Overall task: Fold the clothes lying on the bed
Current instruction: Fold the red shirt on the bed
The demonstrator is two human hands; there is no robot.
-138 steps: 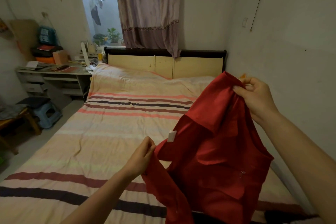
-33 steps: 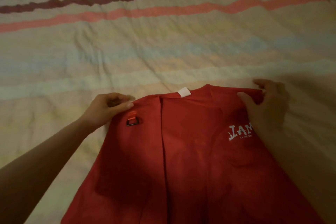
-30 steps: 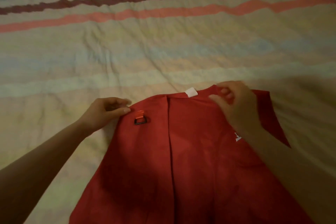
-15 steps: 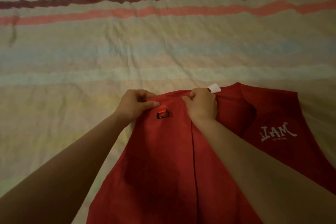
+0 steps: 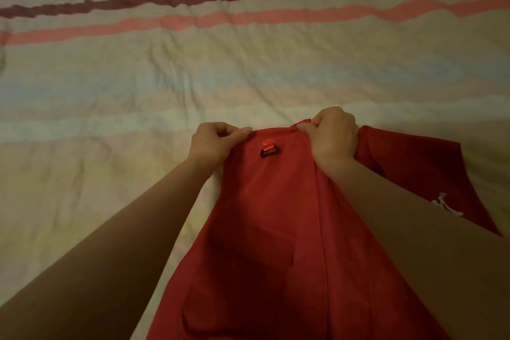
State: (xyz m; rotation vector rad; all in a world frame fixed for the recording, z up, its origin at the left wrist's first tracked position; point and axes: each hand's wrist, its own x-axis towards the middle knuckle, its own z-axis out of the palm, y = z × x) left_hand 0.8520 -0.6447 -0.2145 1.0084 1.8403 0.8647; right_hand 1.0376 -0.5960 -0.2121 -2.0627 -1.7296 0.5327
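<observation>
Left hand (image 5: 218, 142) pinches top edge of the red garment (image 5: 276, 229), thumb against curled fingers. Right hand (image 5: 332, 138) just beside it, fist closed on the same edge. Between the hands, slightly below: orange loop with black ring (image 5: 268, 148). Garment lies on striped bedspread (image 5: 193, 69), which extends beyond both hands. White print (image 5: 447, 205) near right forearm.
</observation>
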